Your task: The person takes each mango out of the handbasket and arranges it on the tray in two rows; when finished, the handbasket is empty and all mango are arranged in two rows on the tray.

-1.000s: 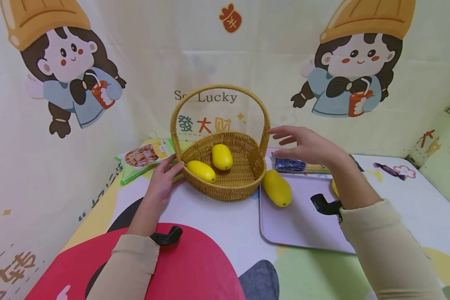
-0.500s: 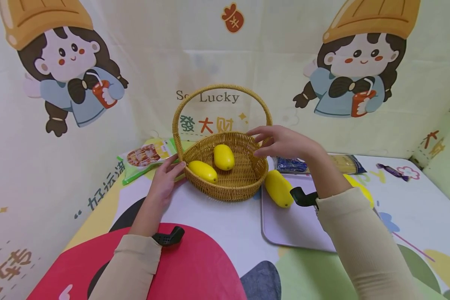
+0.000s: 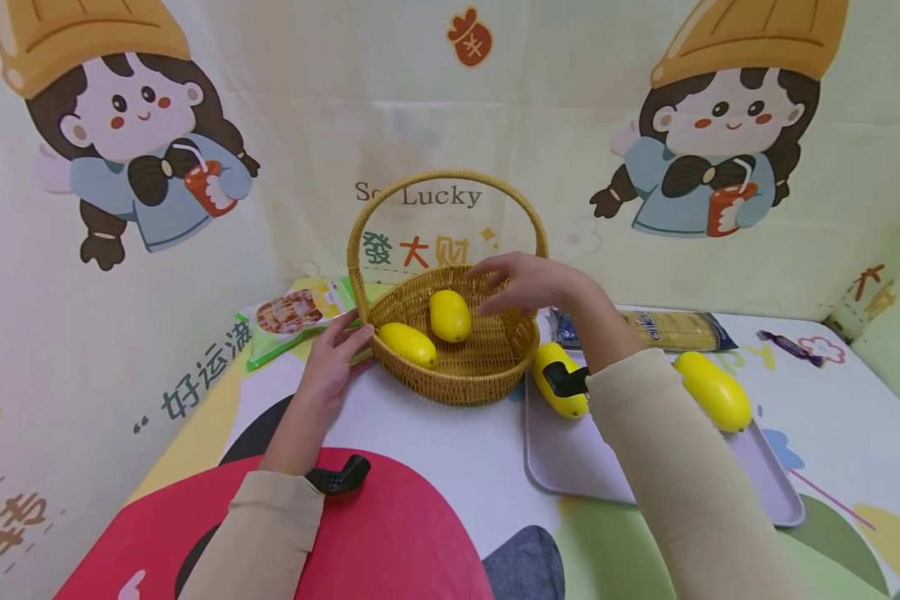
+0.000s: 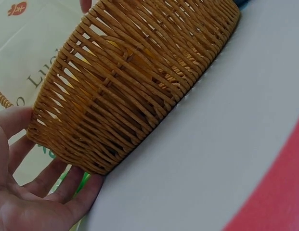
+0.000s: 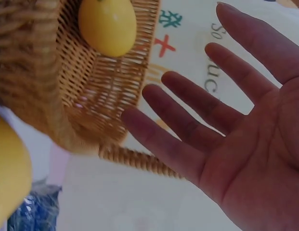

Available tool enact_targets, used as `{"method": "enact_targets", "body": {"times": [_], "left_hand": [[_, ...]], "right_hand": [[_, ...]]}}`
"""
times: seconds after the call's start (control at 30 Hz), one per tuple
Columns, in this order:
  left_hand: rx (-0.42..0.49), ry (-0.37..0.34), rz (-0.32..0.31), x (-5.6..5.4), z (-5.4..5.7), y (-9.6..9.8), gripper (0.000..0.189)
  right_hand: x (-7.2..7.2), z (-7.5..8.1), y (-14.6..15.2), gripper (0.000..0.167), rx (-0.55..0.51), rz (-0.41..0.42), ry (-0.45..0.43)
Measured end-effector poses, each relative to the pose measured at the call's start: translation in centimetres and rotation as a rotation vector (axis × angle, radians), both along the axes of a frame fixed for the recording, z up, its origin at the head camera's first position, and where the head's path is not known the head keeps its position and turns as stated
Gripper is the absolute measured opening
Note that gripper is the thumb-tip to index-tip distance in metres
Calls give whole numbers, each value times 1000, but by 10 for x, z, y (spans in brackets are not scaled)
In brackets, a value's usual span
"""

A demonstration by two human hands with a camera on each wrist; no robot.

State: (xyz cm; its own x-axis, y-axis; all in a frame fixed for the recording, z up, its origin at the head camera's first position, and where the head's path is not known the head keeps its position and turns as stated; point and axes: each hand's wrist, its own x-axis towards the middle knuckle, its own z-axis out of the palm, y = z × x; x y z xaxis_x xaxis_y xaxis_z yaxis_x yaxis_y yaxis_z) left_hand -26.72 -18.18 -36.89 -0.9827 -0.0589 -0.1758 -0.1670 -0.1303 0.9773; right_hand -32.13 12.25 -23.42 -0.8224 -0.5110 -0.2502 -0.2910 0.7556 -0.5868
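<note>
A wicker basket (image 3: 457,387) with a tall arched handle stands on the table, holding two yellow mango-like fruits, one at the front left (image 3: 407,345) and one at the back (image 3: 450,317). My left hand (image 3: 330,362) holds the basket's left end; in the left wrist view its thumb is at the rim and its fingers (image 4: 45,180) lie around the side. Over the basket's right half, by the handle, hovers my right hand (image 3: 532,282). The right wrist view shows that palm (image 5: 255,154) bare, fingers extended and spread, with nothing in them.
Right of the basket lies a lilac tray (image 3: 570,467) with two more yellow fruits, one near (image 3: 558,392) and one farther right (image 3: 712,392). Behind it is a pasta packet (image 3: 667,330), then a wrapped candy (image 3: 791,347). A green-edged food bag (image 3: 292,317) lies at left.
My right hand has moved left from beside the handle to over the basket, uncovering the tray's right-hand fruit and the pasta packet. The left hand keeps its place on the basket.
</note>
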Motion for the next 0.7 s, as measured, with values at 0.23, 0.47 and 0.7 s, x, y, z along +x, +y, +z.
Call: {"method": "enact_targets", "body": {"times": [0.23, 0.47, 0.7], "left_hand": [[14, 12, -15, -3, -3, 5, 62], [-6, 4, -7, -3, -2, 3, 61], [-6, 2, -1, -2, -1, 0, 62]], "right_hand": [[-10, -8, -15, 60, 14, -15, -93], [-18, -15, -28, 65, 26, -62, -156], [-25, -24, -44, 64, -9, -106, -214]]}}
